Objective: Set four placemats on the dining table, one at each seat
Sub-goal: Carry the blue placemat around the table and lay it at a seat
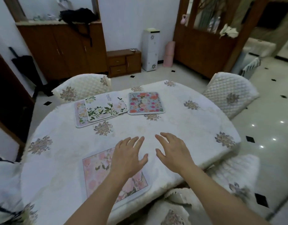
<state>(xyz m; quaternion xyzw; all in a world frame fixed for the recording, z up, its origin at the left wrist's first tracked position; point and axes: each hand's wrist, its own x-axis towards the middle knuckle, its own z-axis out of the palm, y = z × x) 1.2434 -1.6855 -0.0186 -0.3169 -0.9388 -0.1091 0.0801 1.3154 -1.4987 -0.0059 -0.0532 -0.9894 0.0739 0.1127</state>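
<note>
While the left hand (128,157) and the right hand (172,153) hover side by side over the table (180,120), fingers spread and gripping nothing, the left forearm (107,189) hides a diagonal strip of the near pink placemat (96,169) at 6 o'clock. At 11 o'clock a white placemat (106,106) overlies a second pink placemat (79,114) (only its left and near margins show). A blue placemat (145,103) lies just beside them, at 12 o'clock.

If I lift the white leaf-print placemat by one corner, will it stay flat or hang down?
Probably it droops somewhat: the white leaf-print placemat looks thin and lies flat on the pink mat beneath. It seems light. Pushed, it may slide off that mat, though the quilted tablecloth would likely drag on it.
</note>
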